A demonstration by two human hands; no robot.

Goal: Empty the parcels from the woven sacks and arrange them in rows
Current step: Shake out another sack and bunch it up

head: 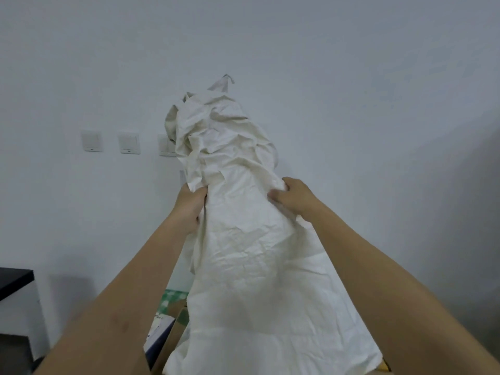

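Note:
A crumpled white woven sack is held up in front of me, its closed end high against the wall and its wide end hanging down. My left hand grips the sack's left side. My right hand grips its right side at the same height. Below the sack, at its left edge, parts of parcels show: a brown cardboard box and a white and dark blue box. The sack hides whatever lies under it.
A plain white wall fills the view, with three wall switches to the left of the sack. A black-topped white cabinet stands at the lower left. A green checked cloth shows beneath the sack.

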